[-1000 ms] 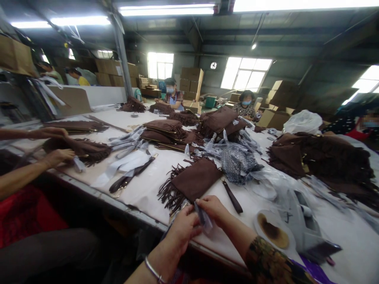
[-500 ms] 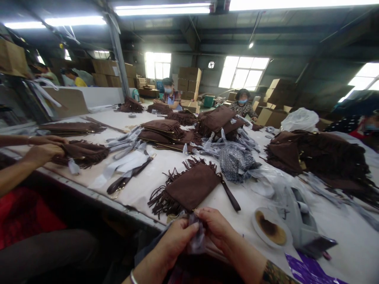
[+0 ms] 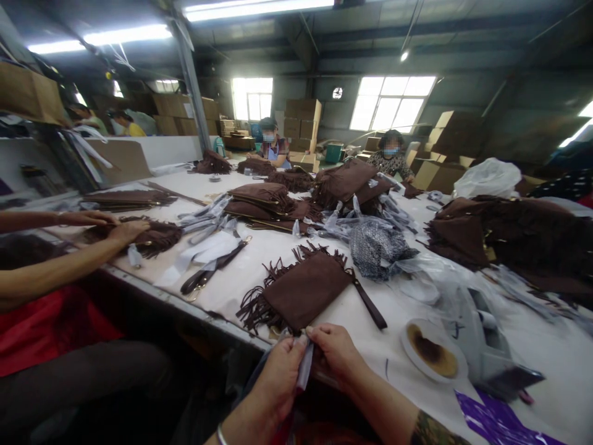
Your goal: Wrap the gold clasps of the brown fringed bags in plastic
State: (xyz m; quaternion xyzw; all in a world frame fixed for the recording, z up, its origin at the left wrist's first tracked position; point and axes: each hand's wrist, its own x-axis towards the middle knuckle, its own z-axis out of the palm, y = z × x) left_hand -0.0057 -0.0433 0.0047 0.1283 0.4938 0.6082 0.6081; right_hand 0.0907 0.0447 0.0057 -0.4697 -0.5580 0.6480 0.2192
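A brown suede fringed bag lies flat on the white table right in front of me, its dark strap trailing to the right. At the table's near edge, my left hand and my right hand both pinch a small clear plastic strip between their fingertips, just below the bag's near corner. A bracelet shows on my left wrist.
A tape dispenser and a stained white dish stand at my right. A grey patterned bundle and piles of brown bags cover the table. A co-worker's hands handle a bag at left. Other people sit at the far end.
My hands pulled back from the bag's edge toward me and drew the plastic strip upright between them. The co-worker's hands at left shifted on their fringed bag.
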